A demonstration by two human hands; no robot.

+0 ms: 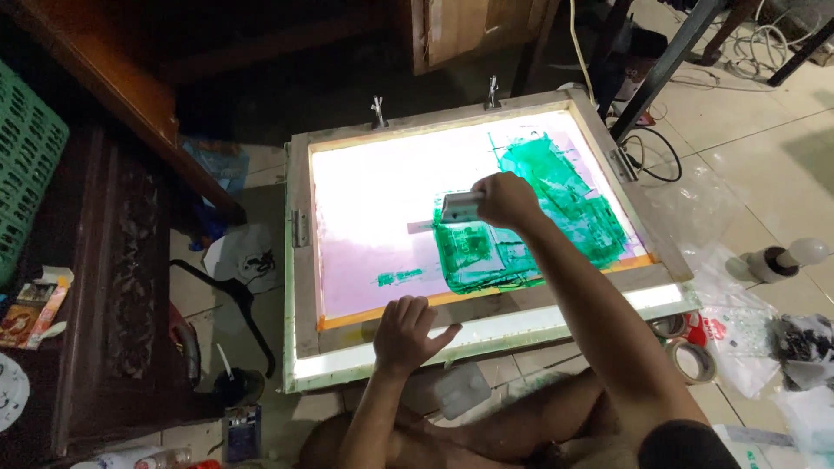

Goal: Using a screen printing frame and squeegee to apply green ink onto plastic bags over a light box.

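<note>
Right hand: right hand is closed around a squeegee, pressing it on the mesh near the middle of the screen.
Left hand: left hand lies open, fingers loosely spread, flat on the near edge of the wooden screen frame.
Ink: green ink covers the right half of the mesh, toward the far right corner.
Screen: backlit, glowing white and pale pink, lying on the tiled floor.
Nearby: 2 tape rolls sit beside the frame's near right corner.

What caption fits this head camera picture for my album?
Right hand drags a squeegee through green ink on a backlit printing screen; left hand presses the frame.
</note>
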